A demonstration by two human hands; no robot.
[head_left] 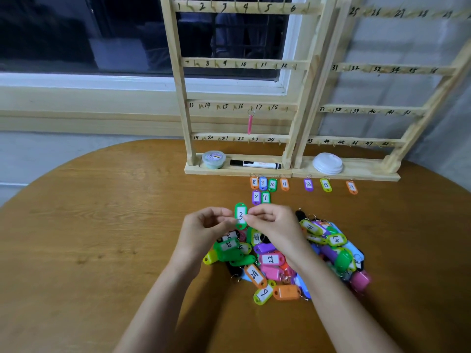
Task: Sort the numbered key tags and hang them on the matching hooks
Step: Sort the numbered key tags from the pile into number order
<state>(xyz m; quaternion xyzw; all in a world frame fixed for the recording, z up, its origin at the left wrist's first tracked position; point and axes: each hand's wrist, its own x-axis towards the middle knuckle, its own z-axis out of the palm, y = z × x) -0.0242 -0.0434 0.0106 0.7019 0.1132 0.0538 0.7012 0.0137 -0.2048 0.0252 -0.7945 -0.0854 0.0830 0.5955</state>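
Hands meet above the round wooden table [102, 225]: left hand [204, 230] and right hand [272, 225] both pinch one upright green plastic key tag numbered 3 [240, 215] by its edges. It is held just beyond the heap of coloured key tags [285, 261]. A pink tag [250, 123] hangs on the numbered wooden hook rack [239, 108] by 17.

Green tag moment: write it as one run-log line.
both hands hold green tag | pile unsorted | one pink tag hung
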